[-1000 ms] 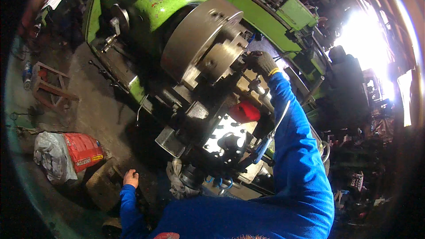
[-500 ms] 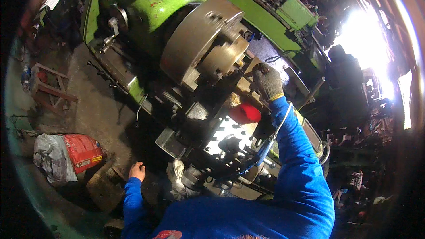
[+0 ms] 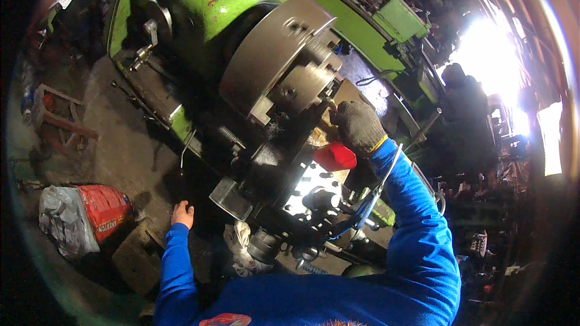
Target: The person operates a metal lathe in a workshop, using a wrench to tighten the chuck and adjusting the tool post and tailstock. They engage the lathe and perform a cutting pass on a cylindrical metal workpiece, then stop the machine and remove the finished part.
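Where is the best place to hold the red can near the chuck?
Probably the round body of the red can, from the right, where the gloved right hand already is. The chuck and carriage crowd its left side.

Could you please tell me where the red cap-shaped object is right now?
In the head view, the red cap-shaped object sits right of centre on the lathe carriage, just below the gloved right hand and below the round chuck.

A round grey steel lathe chuck point(image 3: 284, 60), jaws stepped, faces down-right just left of the gloved right hand point(image 3: 357, 125); a red cap point(image 3: 334, 156) sits right below that hand.
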`<control>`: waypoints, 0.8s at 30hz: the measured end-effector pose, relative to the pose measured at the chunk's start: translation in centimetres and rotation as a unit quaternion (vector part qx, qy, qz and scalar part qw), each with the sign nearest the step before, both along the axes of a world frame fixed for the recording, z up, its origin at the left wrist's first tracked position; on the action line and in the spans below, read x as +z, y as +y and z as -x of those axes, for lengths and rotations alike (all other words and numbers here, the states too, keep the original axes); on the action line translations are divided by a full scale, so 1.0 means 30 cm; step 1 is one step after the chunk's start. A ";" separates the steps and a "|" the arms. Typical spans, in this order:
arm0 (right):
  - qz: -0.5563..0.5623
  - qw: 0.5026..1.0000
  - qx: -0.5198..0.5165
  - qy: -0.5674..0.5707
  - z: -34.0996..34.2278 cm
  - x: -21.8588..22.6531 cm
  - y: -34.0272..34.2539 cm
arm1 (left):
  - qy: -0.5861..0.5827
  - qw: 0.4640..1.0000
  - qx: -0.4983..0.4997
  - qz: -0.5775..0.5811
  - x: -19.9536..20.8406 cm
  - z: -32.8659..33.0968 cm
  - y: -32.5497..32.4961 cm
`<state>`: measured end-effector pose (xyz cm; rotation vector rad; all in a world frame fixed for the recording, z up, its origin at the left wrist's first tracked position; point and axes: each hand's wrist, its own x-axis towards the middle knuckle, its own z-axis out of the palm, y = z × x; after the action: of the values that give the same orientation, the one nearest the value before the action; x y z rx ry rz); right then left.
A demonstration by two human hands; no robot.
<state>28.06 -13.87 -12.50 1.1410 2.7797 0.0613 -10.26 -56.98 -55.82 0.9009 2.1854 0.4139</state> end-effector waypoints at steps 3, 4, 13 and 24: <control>-0.005 0.997 0.071 -0.022 0.011 0.012 -0.005 | 0.043 0.998 0.042 0.000 0.033 0.021 0.130; 0.001 0.995 0.096 -0.034 0.013 0.023 -0.015 | 0.050 0.997 0.055 0.000 0.014 0.039 0.177; -0.063 0.980 0.182 0.041 0.131 -0.096 -0.056 | 0.040 0.982 0.137 0.126 -0.405 0.255 0.554; 0.259 0.865 -0.275 0.330 -0.002 0.060 0.000 | -0.373 0.888 0.261 -0.061 -0.049 0.273 0.621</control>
<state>28.11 -13.87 -10.69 1.9749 2.4993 -1.2638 -18.45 -38.34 -57.30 0.1213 1.6398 0.9837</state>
